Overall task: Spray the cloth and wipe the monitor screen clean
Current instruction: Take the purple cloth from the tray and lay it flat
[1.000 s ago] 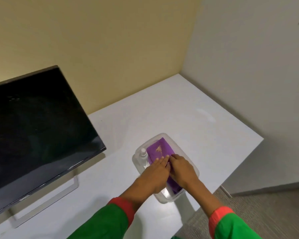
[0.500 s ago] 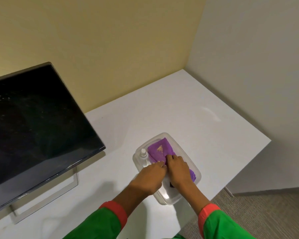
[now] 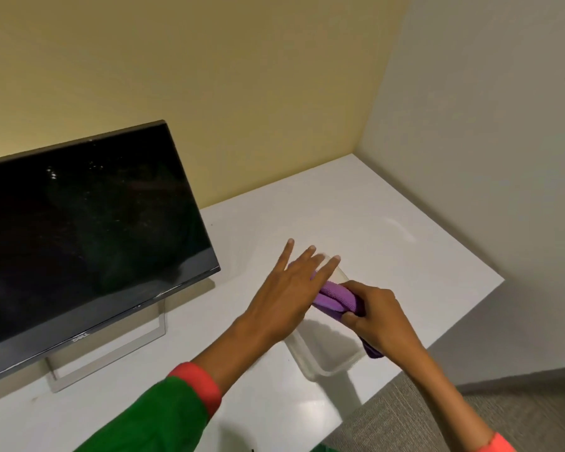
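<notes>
My right hand [image 3: 380, 316] is closed around a folded purple cloth [image 3: 336, 298], lifted above a clear plastic container [image 3: 327, 357] on the white desk [image 3: 356, 216]. My left hand [image 3: 287, 295] hovers over the container's far end with its fingers spread, its fingertips over the cloth's other end. The spray bottle is hidden under my left hand. A black monitor [image 3: 79, 236] with specks on its dark screen stands on the left, on a silver frame stand [image 3: 111, 350].
The desk sits in a corner, a yellow wall [image 3: 209, 76] behind it and a white wall [image 3: 486, 141] on its right. The desk's right edge drops to grey carpet [image 3: 405, 415].
My right hand has lifted the purple cloth out of the container. My left hand has opened and slid forward over the container. The view has swung left, toward the monitor.
</notes>
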Motion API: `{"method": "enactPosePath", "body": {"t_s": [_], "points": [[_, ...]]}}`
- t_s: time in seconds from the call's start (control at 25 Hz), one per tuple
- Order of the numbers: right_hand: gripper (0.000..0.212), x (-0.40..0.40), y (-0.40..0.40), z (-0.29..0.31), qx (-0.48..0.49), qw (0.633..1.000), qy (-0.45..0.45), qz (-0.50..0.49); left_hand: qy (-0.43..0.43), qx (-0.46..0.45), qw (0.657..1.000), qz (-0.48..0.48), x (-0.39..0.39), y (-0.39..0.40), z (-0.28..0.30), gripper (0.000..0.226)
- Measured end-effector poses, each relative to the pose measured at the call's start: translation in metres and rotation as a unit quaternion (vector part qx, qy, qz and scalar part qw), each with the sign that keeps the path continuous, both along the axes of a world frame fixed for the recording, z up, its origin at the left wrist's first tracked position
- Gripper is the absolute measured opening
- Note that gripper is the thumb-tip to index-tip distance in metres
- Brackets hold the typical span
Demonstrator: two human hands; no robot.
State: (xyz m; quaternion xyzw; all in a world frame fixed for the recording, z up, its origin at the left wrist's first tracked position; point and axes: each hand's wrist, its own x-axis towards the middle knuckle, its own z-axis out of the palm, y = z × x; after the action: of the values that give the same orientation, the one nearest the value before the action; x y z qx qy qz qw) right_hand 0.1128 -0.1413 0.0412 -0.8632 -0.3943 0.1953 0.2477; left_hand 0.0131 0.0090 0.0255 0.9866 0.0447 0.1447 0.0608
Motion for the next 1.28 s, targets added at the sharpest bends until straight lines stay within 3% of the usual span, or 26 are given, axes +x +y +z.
{"method": "enactPosePath", "body": {"t_s": [0.16,0.28,0.4,0.56,0.72,0.8,0.92,1.04,1.28], "points": [[0.035,-0.026,0.004,0.026,0.004,0.993,0.082,0.088,0.078,-0.071,0.994,0.007,-0.053,0.014,0.034,0.021],[0.036,-0.051,0.022,0.019,-0.006,0.978,0.147,0.149,0.143,-0.096,0.984,0.047,-0.101,0.028,0.033,0.016],[0.035,-0.086,0.052,0.0,-0.005,0.963,0.157,0.218,0.136,-0.107,0.979,0.104,-0.151,0.04,0.012,0.018],[0.036,-0.135,0.096,-0.043,-0.004,0.956,0.048,0.291,0.096,-0.097,0.972,0.19,-0.213,0.046,-0.028,0.035],[0.028,-0.178,0.115,-0.087,-0.023,0.926,-0.074,0.369,0.171,-0.047,0.958,0.226,-0.263,0.045,-0.086,0.074],[0.038,-0.196,0.104,-0.112,-0.08,0.895,-0.077,0.432,0.21,-0.027,0.952,0.22,-0.288,0.035,-0.115,0.086],[0.052,-0.207,0.083,-0.151,-0.12,0.856,-0.161,0.475,0.201,-0.117,0.953,0.192,-0.316,0.018,-0.142,0.098],[0.067,-0.21,0.075,-0.156,-0.171,0.868,-0.167,0.436,0.178,-0.191,0.941,0.217,-0.324,0.011,-0.149,0.123],[0.086,-0.208,0.071,-0.178,-0.255,0.835,-0.189,0.45,0.242,-0.157,0.923,0.256,-0.326,-0.003,-0.154,0.118]]}}
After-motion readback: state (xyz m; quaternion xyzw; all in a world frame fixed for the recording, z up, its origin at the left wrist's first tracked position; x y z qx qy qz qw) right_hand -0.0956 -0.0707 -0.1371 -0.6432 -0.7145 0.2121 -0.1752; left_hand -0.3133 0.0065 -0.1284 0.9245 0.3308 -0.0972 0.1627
